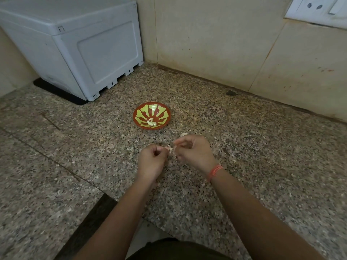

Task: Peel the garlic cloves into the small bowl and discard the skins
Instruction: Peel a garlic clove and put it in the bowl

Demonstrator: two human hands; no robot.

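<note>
Over the near edge of the speckled granite counter [75, 166], two bare forearms reached forward, the right one wearing a single orange thread bracelet [216, 171] at the wrist. Both hands hung just above the stone, close together. The left hand [152, 162] was curled tight, its fingertips pinching one end of a small pale garlic clove [170, 148]. The right hand [193, 152], fingers bent, pinched the other side of it, where a papery bit of skin stuck out. So the clove sat between the two hands, in the air. A few pale flakes [234, 161] lay scattered on the granite to the right.

Just behind the right hand, a lumpy whitish piece of garlic [183, 134] rested on the counter, mostly hidden by the knuckles. Beyond that stood one small round bowl [135, 117], shallow, glossy red-brown with yellow-green petal shapes fanning out. Smooth peeled cloves [151, 122] lay at its near side, two or three, too small to count surely.

Farther back on the left, one boxy grey plastic appliance [84, 44] sat on a black mat [56, 91]. Beige wall tiles [216, 44], faintly stained, met in the corner, with a white socket plate [315, 6] at upper right.
</note>
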